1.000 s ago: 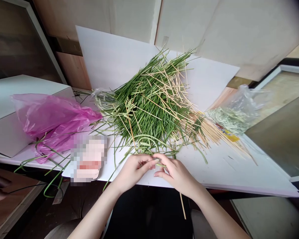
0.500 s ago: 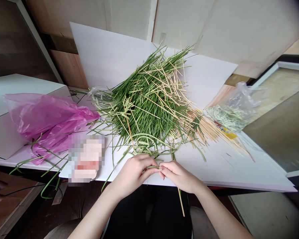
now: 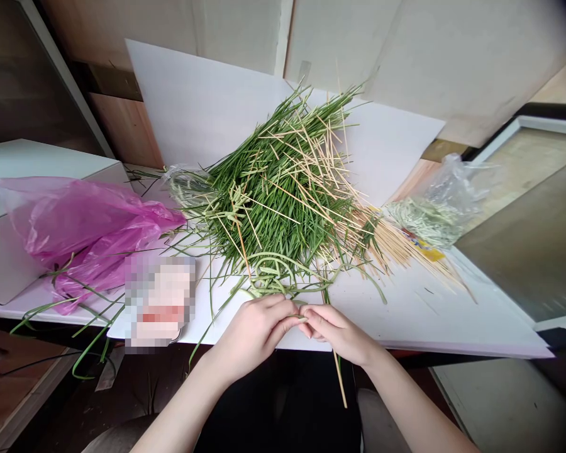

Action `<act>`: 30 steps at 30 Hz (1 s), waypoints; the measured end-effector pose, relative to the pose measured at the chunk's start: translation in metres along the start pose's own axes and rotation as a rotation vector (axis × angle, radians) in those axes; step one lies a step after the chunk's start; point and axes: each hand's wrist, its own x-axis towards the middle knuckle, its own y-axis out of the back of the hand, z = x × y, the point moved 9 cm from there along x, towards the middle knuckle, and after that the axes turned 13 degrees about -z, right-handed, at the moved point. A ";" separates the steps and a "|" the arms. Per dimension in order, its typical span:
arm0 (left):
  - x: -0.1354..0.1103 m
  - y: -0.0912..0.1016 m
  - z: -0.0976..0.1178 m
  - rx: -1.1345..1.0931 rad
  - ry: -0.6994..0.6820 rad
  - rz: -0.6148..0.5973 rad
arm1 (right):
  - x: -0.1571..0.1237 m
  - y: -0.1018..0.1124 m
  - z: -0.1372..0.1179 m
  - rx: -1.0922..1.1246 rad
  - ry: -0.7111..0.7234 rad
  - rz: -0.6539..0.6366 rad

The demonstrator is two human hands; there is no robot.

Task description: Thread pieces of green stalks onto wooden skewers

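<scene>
My left hand (image 3: 259,326) and my right hand (image 3: 337,330) meet at the table's front edge. Fingertips of both pinch a pale green stalk (image 3: 298,317), mostly hidden by the fingers. A thin wooden skewer (image 3: 340,380) pokes down from under my right hand, past the edge; its upper end is hidden. Just beyond the hands lie curled, thick pale green stalks (image 3: 283,267). Behind them rises a big heap of long green chive-like leaves (image 3: 278,195), with loose skewers strewn over it. A knot of pale stalk (image 3: 237,202) is wound on one skewer.
More skewers (image 3: 405,245) fan out at the right, beside a clear bag of pale strands (image 3: 427,217). At the left are a pink plastic bag (image 3: 89,220), a blurred-out phone-like object (image 3: 163,302) and a white box (image 3: 42,163). A white board (image 3: 179,107) leans behind the heap.
The fingertips have shifted slightly, so less of the stalk shows between them. The whole view has slid a little. Both hands keep their grip.
</scene>
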 end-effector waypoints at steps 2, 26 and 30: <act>0.000 -0.002 -0.001 0.009 0.030 0.000 | 0.001 0.000 -0.003 -0.038 0.018 0.011; -0.001 -0.016 -0.052 -0.881 0.339 0.197 | -0.072 0.012 -0.058 -1.439 0.281 0.416; -0.005 0.013 -0.057 -0.123 0.358 0.341 | -0.048 0.009 -0.041 -1.341 0.082 0.292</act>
